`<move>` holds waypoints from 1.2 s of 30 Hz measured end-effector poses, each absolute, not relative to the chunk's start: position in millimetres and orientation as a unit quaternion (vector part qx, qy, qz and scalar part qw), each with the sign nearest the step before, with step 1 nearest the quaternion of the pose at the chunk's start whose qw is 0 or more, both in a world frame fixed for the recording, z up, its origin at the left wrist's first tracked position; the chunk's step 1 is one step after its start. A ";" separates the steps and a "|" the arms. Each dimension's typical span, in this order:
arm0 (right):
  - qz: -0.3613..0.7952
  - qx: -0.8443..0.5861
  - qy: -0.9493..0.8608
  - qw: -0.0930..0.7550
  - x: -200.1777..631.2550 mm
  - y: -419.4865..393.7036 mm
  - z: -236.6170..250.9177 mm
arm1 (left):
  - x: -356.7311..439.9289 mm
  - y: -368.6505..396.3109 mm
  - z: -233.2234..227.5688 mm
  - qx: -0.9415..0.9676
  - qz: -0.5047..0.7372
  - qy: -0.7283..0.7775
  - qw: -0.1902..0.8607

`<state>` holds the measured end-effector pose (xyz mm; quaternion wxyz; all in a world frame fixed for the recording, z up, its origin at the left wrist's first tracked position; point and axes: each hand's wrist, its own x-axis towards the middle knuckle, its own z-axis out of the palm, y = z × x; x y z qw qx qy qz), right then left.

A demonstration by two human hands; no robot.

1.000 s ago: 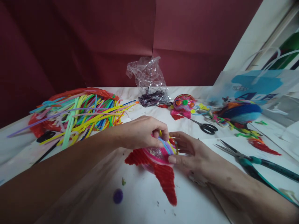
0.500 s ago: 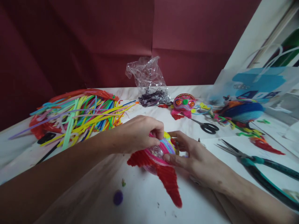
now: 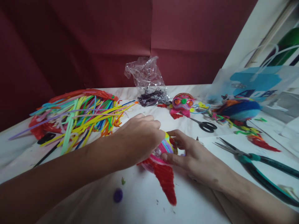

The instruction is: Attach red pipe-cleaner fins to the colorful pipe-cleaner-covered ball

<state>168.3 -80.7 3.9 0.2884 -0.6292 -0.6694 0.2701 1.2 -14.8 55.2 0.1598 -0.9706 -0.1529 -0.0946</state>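
Observation:
A rounded figure covered in bands of coloured pipe cleaner (image 3: 166, 146), pink, lilac, blue and yellow, rests low over the white tabletop. Two red fin-like pieces stick out below it, the left one mostly covered by my wrist. My right hand (image 3: 189, 152) grips its right side, thumb on the near face and fingers behind. Curled closed over its upper left is my left hand (image 3: 137, 137), back of the hand towards me; the fingertips and whatever they hold are hidden. A bare, clear shiny patch shows between the bands near my right thumb.
Loose pipe cleaners (image 3: 77, 115) heap at left. Behind stand a clear bag (image 3: 147, 77) with dark strands and a finished-looking pink face figure (image 3: 182, 104). Scissors (image 3: 206, 126), green-handled pliers (image 3: 247, 160), a blue figure (image 3: 243, 109) and a paper bag (image 3: 257, 81) lie right. A purple disc (image 3: 118, 195) lies in front.
My left hand has rolled over and shifted right across the figure, hiding its fingertips and the left red fin. The figure has tilted slightly; my right hand keeps its hold.

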 end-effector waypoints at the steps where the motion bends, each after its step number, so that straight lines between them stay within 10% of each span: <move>1: 0.266 -0.630 -0.670 0.289 168.1 -80.7 4.2 | 1.9 -15.5 56.0 -0.970 -0.093 -0.148 0.170; 26: 0.239 -0.624 -0.698 0.256 169.9 -84.2 7.0 | 14.5 -28.8 69.1 -0.954 0.010 -0.271 0.129; 36: 0.232 -0.637 -0.694 0.241 169.4 -83.4 6.0 | 11.3 -21.5 72.3 -0.944 -0.035 -0.325 -0.046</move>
